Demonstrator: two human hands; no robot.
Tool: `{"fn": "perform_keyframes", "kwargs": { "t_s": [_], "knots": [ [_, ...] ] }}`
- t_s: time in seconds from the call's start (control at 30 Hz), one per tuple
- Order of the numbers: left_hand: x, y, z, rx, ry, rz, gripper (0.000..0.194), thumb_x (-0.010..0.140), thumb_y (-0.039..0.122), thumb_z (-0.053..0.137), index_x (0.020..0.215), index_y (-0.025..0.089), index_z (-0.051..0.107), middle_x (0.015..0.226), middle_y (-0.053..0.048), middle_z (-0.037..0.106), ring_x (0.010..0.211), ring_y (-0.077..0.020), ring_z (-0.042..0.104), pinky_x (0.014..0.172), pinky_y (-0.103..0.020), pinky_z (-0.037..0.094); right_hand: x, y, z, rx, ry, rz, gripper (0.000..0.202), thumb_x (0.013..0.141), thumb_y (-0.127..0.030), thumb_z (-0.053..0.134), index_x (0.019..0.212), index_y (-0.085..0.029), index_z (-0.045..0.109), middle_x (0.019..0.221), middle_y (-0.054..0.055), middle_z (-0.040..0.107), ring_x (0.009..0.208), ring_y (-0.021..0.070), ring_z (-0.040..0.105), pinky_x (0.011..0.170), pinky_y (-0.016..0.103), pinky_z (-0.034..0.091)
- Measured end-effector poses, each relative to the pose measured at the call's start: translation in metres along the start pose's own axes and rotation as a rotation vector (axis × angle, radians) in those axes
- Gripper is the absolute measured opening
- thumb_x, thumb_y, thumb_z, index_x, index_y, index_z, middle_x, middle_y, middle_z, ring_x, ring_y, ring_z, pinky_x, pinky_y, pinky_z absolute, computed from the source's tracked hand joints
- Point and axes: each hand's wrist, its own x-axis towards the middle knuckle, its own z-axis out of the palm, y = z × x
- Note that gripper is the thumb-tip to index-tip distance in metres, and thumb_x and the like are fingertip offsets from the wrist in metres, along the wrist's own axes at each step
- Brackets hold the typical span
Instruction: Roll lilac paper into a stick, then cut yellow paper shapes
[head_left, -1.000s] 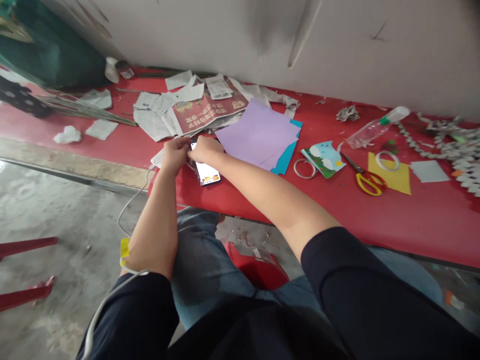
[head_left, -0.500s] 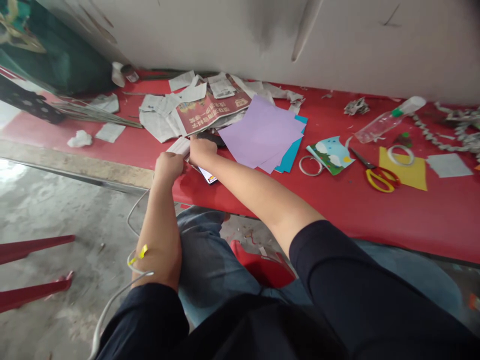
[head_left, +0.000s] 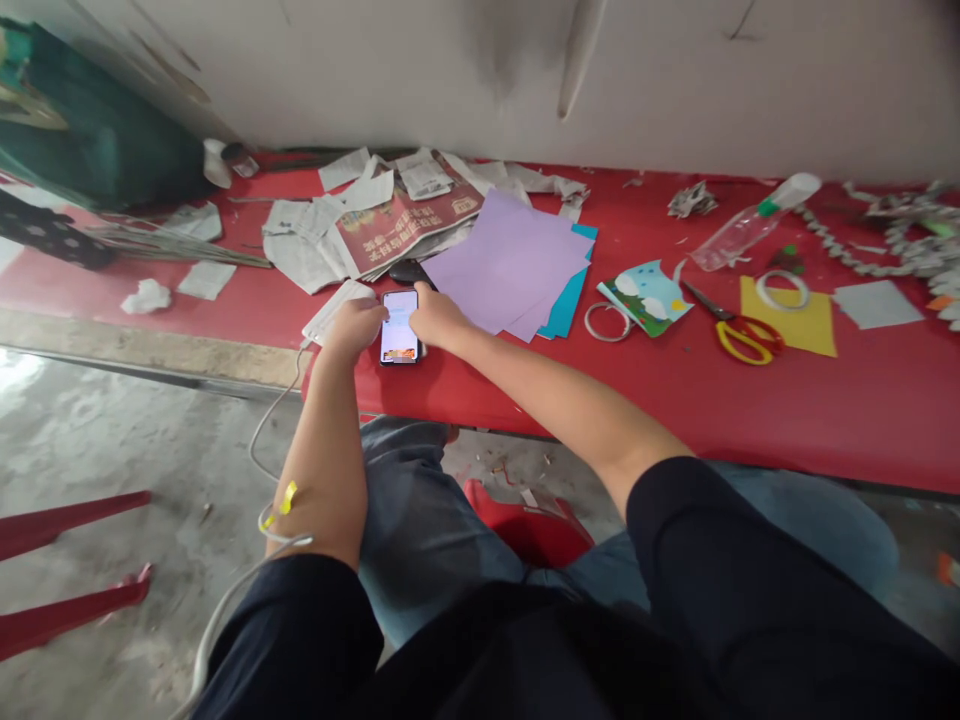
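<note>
Phone (head_left: pixel 400 330), lit, just left of frame centre, upright in view. Left hand (head_left: pixel 358 324) gripping its left edge, right hand (head_left: pixel 438 318) gripping right edge. Likely light, rigid, slick, front easily cracked; best held by long sides, lower half, pinch gentle.

The slim, dark-edged rectangular phone (head_left: pixel 399 330) has a smooth, glassy screen. The long red tabletop (head_left: pixel 712 410) looks smooth, with a soft plastic-like sheen. Square lilac paper sheets (head_left: pixel 506 260) look matt; the reddish-brown printed newspaper (head_left: pixel 409 225) looks dull. The clear cylindrical bottle (head_left: pixel 739 235) is glossy plastic. Faded blue jeans (head_left: pixel 427 540) are matt woven denim; the grey floor (head_left: pixel 202 430) resembles rough concrete.
</note>
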Motion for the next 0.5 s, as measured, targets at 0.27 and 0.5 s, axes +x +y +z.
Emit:
{"fn": "perform_keyframes", "kwargs": {
  "t_s": [0.27,0.5],
  "knots": [
    [-0.040,0.020,0.018,0.430,-0.127,0.130,0.100,0.072,0.074,0.083,0.156,0.029,0.051,0.150,-0.022,0.055,0.142,-0.0534,0.049,0.116,-0.065,0.041,-0.184,0.102,-0.051,-0.222,0.195,-0.517,0.040,0.100,-0.020,0.053,0.138,-0.018,0.065,0.150,0.017,0.062,0.132,0.0309,0.064,0.111,0.049,0.055],
    [-0.033,0.025,0.019,0.451,-0.091,0.101,0.096,0.075,0.082,0.075,0.150,0.026,0.056,0.148,-0.024,0.054,0.138,-0.0538,0.052,0.114,-0.067,0.041,-0.289,0.181,-0.106,-0.373,0.388,-0.503,0.048,0.089,-0.018,0.070,0.137,-0.026,0.066,0.136,0.015,0.072,0.113,0.0321,0.076,0.093,0.052,0.066]
  ]
}}
